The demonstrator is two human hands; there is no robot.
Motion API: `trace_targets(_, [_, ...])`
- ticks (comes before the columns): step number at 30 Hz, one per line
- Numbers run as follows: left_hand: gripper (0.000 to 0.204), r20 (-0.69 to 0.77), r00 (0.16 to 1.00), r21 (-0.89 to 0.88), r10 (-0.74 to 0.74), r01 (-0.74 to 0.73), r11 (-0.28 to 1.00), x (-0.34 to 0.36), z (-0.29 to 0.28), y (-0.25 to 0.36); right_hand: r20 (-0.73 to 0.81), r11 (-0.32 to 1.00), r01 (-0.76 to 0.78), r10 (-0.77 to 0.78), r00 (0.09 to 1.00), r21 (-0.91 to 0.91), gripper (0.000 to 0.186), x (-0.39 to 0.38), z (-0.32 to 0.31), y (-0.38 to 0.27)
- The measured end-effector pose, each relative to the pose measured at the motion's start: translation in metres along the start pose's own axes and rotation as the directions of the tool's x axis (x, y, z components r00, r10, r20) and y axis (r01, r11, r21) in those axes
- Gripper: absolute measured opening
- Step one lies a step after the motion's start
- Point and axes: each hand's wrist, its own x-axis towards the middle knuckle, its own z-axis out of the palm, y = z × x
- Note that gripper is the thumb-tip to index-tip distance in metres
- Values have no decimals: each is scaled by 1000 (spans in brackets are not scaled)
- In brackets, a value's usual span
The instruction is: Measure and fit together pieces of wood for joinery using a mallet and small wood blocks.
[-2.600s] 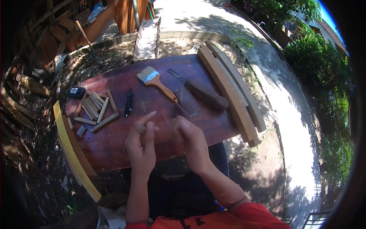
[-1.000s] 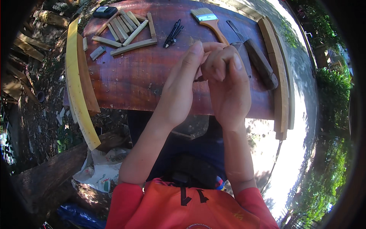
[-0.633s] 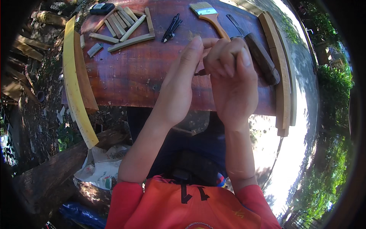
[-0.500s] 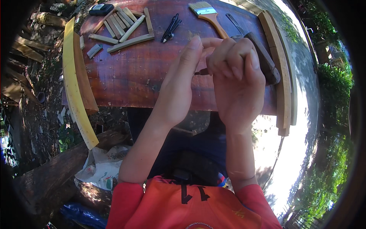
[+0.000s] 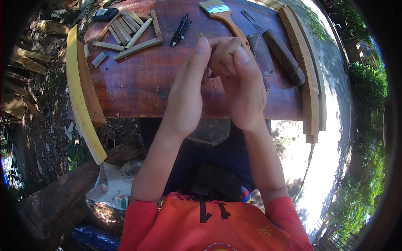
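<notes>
My left hand [image 5: 186,98] and my right hand [image 5: 243,83] meet above the middle of the reddish-brown wooden table [image 5: 125,90]. The left thumb points up, while the other left fingers lie mostly hidden behind the right hand. My right fingers are curled in against the left ones. A bit of something brown shows between the palms, too covered to name. Just beyond the right hand lie a flat grey-brown piece [image 5: 262,52] and a tool's dark wooden handle [image 5: 282,56]. A wide paintbrush [image 5: 226,16] with a wooden handle rests behind the hands.
Wooden sticks [image 5: 138,49] form a loose frame at the back left, near a black tool [image 5: 181,31] and a dark box-shaped device [image 5: 105,14]. A small grey block [image 5: 99,59] lies closer. Long yellow [image 5: 79,92] and brown boards [image 5: 305,71] line the table's sides.
My right hand has moved left and turned, coming up against the left hand. The dark pointed piece seen between them is now mostly covered. More of the grey-brown piece shows.
</notes>
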Motion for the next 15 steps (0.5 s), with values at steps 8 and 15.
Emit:
trace_targets(8, [62,-7,1000,86,28,-28,996,1,6,2,78,988,21,-33,996,155,33,-2,-11,-7])
trace_targets(15, [64,-28,997,84,73,-71,994,0,12,1,106,979,84,-105,989,185,37,-2,-18,-11])
